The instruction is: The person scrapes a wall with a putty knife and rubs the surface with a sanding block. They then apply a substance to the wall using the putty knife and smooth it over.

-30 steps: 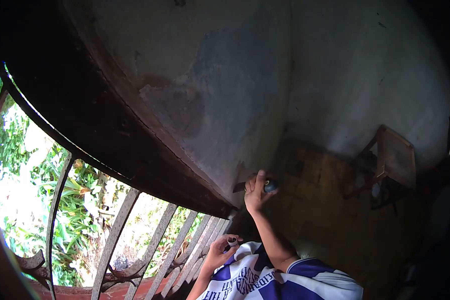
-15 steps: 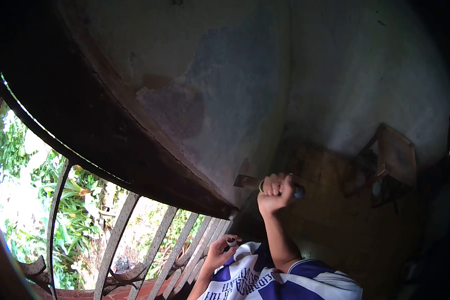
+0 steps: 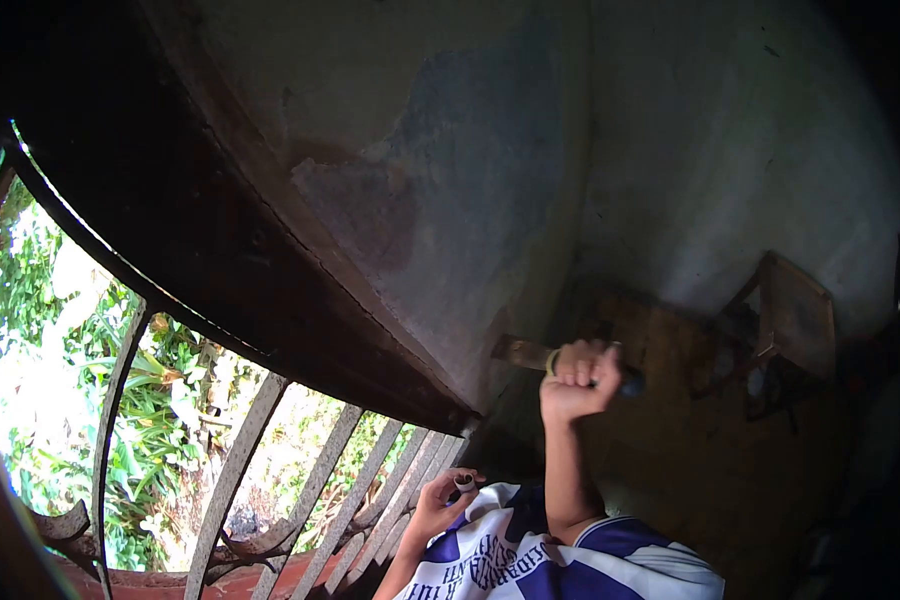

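My right hand (image 3: 578,382) is closed round the handle of a scraper (image 3: 522,352). Its flat, wide blade points left, close to the lower part of the patchy wall (image 3: 440,200), and the dark handle end sticks out past my thumb. Low in front of my chest, my left hand (image 3: 444,502) has its fingers curled round a small rolled piece (image 3: 464,483), pale outside and brown inside. Part of that roll is hidden by the fingers.
To my left is a window with metal bars (image 3: 240,470), a dark wooden frame (image 3: 240,260) above it and plants outside. A small wooden table or stool (image 3: 795,315) stands against the far wall at right, on a brownish floor (image 3: 660,420).
My right hand and the scraper have moved right and slightly up, away from the window frame. The view has shifted a little; my left hand stays in place.
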Demonstrator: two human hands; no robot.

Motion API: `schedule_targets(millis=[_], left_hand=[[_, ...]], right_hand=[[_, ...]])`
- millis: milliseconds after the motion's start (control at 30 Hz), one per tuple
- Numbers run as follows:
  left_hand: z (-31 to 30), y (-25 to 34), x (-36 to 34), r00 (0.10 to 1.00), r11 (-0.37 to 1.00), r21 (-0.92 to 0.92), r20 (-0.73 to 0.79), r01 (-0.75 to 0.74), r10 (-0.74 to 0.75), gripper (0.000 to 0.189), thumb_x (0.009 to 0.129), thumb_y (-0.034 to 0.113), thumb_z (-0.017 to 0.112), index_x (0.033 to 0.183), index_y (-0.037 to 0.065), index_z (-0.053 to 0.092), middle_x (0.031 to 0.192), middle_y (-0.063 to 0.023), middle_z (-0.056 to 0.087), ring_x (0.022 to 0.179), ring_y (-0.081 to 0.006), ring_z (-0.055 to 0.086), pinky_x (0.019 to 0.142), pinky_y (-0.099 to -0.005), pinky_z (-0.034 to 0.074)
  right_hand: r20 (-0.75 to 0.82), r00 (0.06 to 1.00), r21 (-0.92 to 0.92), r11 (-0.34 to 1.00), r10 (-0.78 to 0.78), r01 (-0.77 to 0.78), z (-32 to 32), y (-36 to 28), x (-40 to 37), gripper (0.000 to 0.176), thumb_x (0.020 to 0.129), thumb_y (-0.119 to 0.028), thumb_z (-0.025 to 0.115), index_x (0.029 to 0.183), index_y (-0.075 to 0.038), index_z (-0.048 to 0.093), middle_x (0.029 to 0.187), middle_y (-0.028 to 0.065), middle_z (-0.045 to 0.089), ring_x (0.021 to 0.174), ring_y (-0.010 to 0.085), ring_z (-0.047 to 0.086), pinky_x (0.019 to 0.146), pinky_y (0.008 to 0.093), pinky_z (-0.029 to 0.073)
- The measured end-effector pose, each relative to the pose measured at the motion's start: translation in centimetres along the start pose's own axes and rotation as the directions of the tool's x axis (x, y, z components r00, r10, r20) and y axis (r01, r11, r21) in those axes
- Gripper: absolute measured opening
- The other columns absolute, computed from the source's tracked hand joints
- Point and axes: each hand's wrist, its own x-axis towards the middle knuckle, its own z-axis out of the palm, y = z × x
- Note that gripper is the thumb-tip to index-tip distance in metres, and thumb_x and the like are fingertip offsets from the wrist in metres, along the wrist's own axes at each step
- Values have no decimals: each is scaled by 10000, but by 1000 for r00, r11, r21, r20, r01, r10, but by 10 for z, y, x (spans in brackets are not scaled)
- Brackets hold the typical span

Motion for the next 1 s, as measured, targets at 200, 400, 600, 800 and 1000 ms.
schedule_targets(millis=[200,400,600,800,1000], left_hand=[[2,2,-5,1000,1000,10,3,22,-22,337,892,-66,613,1221,-47,543,1160,-125,639,1116,-168,588,1011,-315,444],[-1,-4,-6,1000,1000,4,4,20,-20,348,888,-68,613,1229,-46,542,1156,-129,642,1122,-167,588,1003,-307,442],[-3,0,-5,1000,1000,14,13,19,-19,352,885,-66,619,1228,-44,541,1157,-129,641,1116,-164,588,1003,-300,433],[-3,-7,-9,999,999,-15,0,33,-33,347,886,-70,618,1224,-39,545,1162,-113,636,1114,-149,580,989,-286,437],[-3,-2,-5,1000,1000,14,17,13,-14,340,884,-74,622,1214,-31,554,1151,-109,638,1112,-146,578,984,-290,441]], right_hand=[[12,997,-28,997,70,-70,0,18,-14,392,943,-246,547,635,-167,318,542,-44,280,432,71,246,400,225,228],[70,998,-58,998,6,-1,3,4,-11,348,947,-257,523,660,-165,349,549,-53,293,445,65,271,409,239,252],[7,998,-164,985,62,-60,-19,43,-27,350,937,-267,566,671,-145,374,530,-44,299,438,66,273,421,239,239],[-54,996,21,997,77,-76,-8,15,-13,353,947,-259,544,666,-162,353,525,-55,275,423,68,246,409,241,242],[-62,995,-127,988,83,-90,-31,49,-27,354,926,-252,593,672,-153,369,553,-44,312,460,60,299,414,234,235]])
